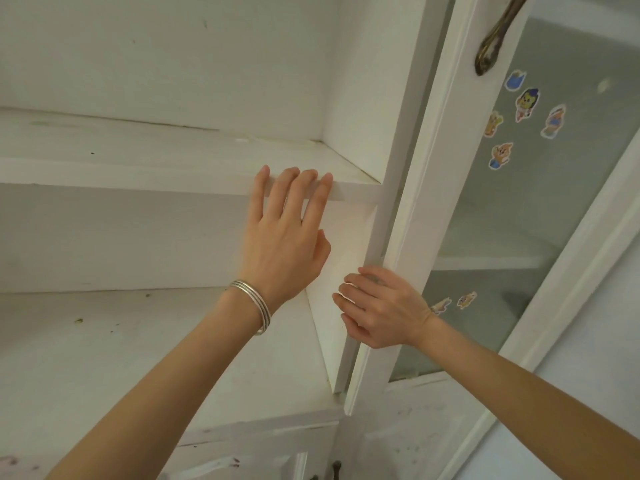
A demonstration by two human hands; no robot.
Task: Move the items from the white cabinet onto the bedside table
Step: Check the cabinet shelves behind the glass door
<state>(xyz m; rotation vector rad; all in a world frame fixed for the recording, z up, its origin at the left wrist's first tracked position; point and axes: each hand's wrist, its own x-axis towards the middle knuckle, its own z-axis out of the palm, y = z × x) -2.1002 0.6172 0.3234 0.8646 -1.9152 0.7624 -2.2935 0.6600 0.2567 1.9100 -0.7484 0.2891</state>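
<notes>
I look up into the white cabinet (360, 81). No items show on its upper shelf (138, 168) or its lower shelf (138, 341). My left hand (284, 237), with silver bangles at the wrist, is raised with fingers spread, its fingertips at the front edge of the upper shelf, holding nothing. My right hand (377, 306) rests with fingers apart on the inner edge of the glass door (426, 202), near the cabinet's right side wall. The bedside table is out of view.
The open glass door carries several cartoon stickers (526, 105) and a dark brass handle (491, 46) near the top. Lower cabinet doors with small dark knobs (336, 467) sit below. The shelves are scuffed and speckled with dirt.
</notes>
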